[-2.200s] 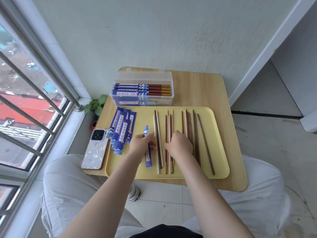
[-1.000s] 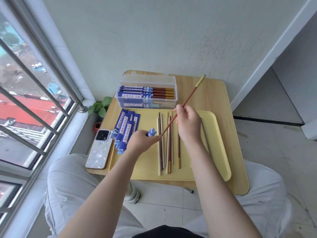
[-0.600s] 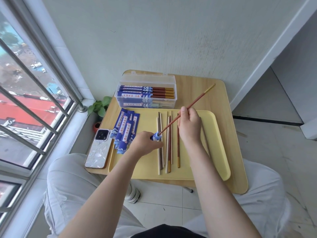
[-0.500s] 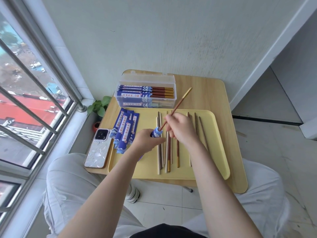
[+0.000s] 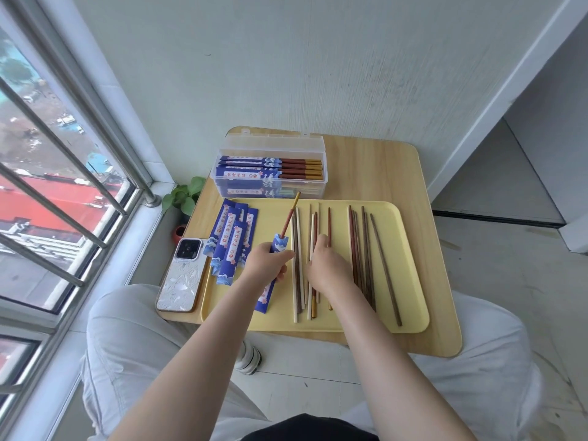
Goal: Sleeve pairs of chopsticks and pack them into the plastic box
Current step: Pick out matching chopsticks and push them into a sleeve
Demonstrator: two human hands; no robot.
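One red chopstick point(image 5: 289, 218) stands half inside a blue sleeve point(image 5: 274, 272), which the left hand point(image 5: 266, 265) grips with curled fingers over the yellow tray point(image 5: 410, 272). At its 3 o'clock, the right hand point(image 5: 327, 268) reaches down onto loose chopsticks point(image 5: 362, 249); its grasp cannot be told. At 12 o'clock, the plastic box point(image 5: 270, 176) holds sleeved pairs.

one plastic box point(image 5: 270, 186), one tray point(image 5: 407, 268), one phone point(image 5: 183, 278), two hands point(image 5: 267, 264)

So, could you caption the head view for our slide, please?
Left hand holds a blue sleeve with one chopstick in; right hand reaches the tray.
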